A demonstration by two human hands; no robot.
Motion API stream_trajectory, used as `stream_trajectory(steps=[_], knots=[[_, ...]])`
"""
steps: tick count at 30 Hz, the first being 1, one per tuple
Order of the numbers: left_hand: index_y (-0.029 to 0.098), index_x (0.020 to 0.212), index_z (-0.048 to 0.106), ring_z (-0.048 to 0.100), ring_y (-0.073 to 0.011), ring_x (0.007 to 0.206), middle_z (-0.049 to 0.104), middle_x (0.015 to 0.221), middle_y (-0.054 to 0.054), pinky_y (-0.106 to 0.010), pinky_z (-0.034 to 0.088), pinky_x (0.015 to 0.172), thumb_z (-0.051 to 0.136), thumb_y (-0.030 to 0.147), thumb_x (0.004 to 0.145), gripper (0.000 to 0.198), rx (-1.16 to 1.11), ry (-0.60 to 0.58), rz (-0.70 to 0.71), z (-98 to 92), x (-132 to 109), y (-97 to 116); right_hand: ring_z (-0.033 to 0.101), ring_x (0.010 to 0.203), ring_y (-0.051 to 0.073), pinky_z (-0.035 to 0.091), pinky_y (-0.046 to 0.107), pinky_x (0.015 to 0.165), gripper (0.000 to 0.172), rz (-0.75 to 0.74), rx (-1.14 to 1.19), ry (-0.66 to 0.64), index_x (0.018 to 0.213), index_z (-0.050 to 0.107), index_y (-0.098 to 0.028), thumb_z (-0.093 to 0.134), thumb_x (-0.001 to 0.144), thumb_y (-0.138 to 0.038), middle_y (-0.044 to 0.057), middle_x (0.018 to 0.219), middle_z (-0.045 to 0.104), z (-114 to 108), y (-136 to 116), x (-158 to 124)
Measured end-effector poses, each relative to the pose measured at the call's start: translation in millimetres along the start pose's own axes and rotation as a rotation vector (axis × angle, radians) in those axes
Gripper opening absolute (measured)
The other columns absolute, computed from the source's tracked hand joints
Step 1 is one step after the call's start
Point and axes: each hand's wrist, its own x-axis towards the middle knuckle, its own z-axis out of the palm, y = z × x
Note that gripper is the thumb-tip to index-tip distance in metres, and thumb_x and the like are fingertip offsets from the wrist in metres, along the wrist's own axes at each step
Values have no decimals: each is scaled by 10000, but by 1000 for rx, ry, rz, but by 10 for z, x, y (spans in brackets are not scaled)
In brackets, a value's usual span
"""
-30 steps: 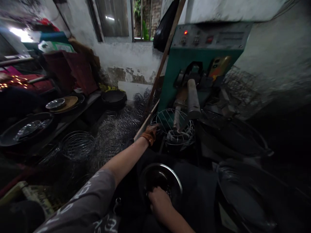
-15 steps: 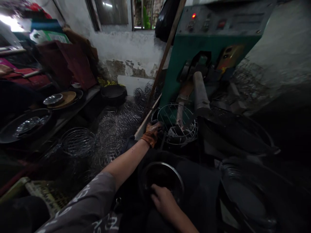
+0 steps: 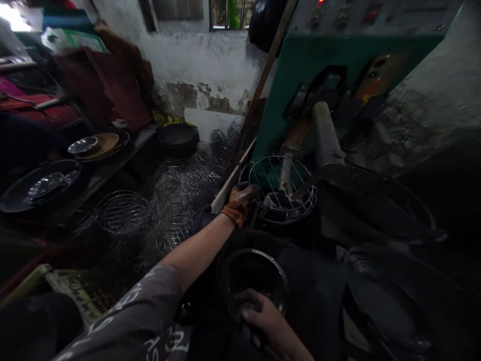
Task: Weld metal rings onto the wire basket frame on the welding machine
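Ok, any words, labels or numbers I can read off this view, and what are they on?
Grey sleeve of the left arm: pale printed letters, cut off and blurred, not readable.
Green machine control panel: a red light and knobs; any labels too blurred to read.
Green box top left: markings too blurred.
Nothing else carries text.

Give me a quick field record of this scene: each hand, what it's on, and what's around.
left hand: gloved left hand on the rim of the wire basket
right hand: bare right hand at the near rim of the metal bowl
machine: green machine behind the basket, its roller above it
floor left: loose wire baskets
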Motion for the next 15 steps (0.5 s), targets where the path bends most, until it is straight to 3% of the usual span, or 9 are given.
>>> stream_trajectory(steps=[4, 6, 8, 12, 13, 15], knots=[[201, 992, 610, 641, -137, 678, 647, 780, 5, -250, 531, 639, 922, 217, 740, 402, -4, -49, 24, -25, -56, 46, 458, 444, 90, 277, 191, 410, 598, 151, -115, -38, 876, 697, -182, 922, 601, -663, -37, 582, 607, 106, 181, 10], [203, 975, 599, 638, -134, 684, 648, 795, 5, -250, 532, 643, 919, 222, 737, 399, -12, -65, 20, -34, -80, 58, 451, 438, 98, 299, 203, 418, 542, 153, -181, -32, 839, 725, -181, 882, 642, -661, -34, 550, 588, 135, 52, -23], [205, 965, 589, 648, -138, 711, 662, 830, -4, -252, 532, 656, 927, 222, 726, 414, -19, -72, 13, -42, -114, 71, 509, 464, 129, 373, 233, 444, 496, 51, -253, 51, 797, 750, -181, 857, 681, -651, 1, 590, 633, 108, -248, -63], [212, 979, 575, 662, -142, 748, 686, 885, -15, -251, 523, 665, 952, 218, 690, 475, -15, -98, 17, -44, -197, 72, 707, 660, 254, 583, 352, 656, 453, -383, -357, 514, 829, 801, -183, 875, 694, -609, 79, 757, 763, -130, -1081, -1], [212, 986, 573, 661, -141, 743, 687, 880, -13, -247, 517, 660, 959, 219, 675, 496, -16, -98, 23, -37, -209, 58, 732, 707, 279, 599, 372, 689, 463, -489, -330, 659, 806, 789, -184, 890, 660, -612, 96, 792, 780, -207, -1257, 60], [212, 1001, 571, 650, -130, 715, 676, 841, -1, -233, 501, 646, 981, 223, 635, 549, -31, -66, 42, -12, -214, 11, 739, 686, 305, 604, 404, 675, 547, -593, -255, 825, 818, 780, -181, 883, 594, -669, 113, 796, 791, -345, -1500, 221]])
